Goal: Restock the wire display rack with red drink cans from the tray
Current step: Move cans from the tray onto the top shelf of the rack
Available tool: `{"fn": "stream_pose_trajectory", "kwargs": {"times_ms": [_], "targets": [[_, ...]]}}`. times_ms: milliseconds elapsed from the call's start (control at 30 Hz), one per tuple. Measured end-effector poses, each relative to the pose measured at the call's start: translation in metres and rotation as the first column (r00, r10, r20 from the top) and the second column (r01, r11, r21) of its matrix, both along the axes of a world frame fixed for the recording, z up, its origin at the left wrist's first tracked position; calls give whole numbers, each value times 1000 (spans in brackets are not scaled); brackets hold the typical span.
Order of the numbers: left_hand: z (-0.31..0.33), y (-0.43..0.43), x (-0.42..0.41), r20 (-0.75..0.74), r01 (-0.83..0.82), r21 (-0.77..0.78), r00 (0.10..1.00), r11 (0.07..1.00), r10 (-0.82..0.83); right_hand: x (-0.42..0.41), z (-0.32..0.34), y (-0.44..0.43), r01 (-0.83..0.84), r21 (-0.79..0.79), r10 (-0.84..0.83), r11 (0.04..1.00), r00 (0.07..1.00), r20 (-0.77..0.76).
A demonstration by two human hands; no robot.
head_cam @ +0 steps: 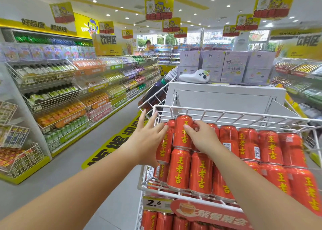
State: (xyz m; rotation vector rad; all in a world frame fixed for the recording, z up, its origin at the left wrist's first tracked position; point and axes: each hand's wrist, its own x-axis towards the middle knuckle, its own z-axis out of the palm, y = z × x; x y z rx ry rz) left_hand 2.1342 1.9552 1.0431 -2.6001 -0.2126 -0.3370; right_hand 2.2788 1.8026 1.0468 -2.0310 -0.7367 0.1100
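Note:
A white wire display rack (226, 113) at the right holds several red drink cans with yellow characters, lying stacked in rows. My right hand (202, 139) grips one red can (182, 130) on top of the stack at the rack's left end. My left hand (149, 139) rests flat with fingers spread against the left side of the stack, touching another red can (163, 147). No tray is in view.
A lower tier with more red cans (163, 221) sits beneath a price label (155, 203). Grey cartons (235, 67) and a white toy (195, 76) stand on top of the unit behind. Drink shelves (78, 90) line the aisle on the left.

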Motion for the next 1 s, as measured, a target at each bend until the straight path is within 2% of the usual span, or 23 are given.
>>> {"fn": "stream_pose_trajectory", "kwargs": {"times_ms": [133,333,533,667,733,800,933,1000], "targets": [[-13,-3,-12,-57,60,7,997,998,-59,-1,2,3,10,-9,-10,1000,1000,-2],[-26,-7,-25,-162,-14,-67,987,998,3,-2,2,5,18,-11,-18,1000,1000,-21],[-30,-3,-30,-164,10,-96,986,995,-26,-3,1,4,17,6,-17,1000,999,-29],[-30,-4,-34,-149,28,-96,988,995,-42,-2,1,3,10,-46,-10,999,1000,1],[-33,-4,-38,-111,45,-114,992,992,-58,-2,-1,0,18,-104,-11,994,997,73],[-36,-5,-44,-51,53,-146,997,988,-62,-2,-5,-6,58,-180,-19,982,976,215],[-39,-12,-54,-48,-5,-224,999,975,-6,-12,-16,-24,172,-351,38,921,855,518],[-40,-15,-59,-43,-29,-250,999,968,19,-22,-23,-34,210,-399,81,892,796,600]]}}
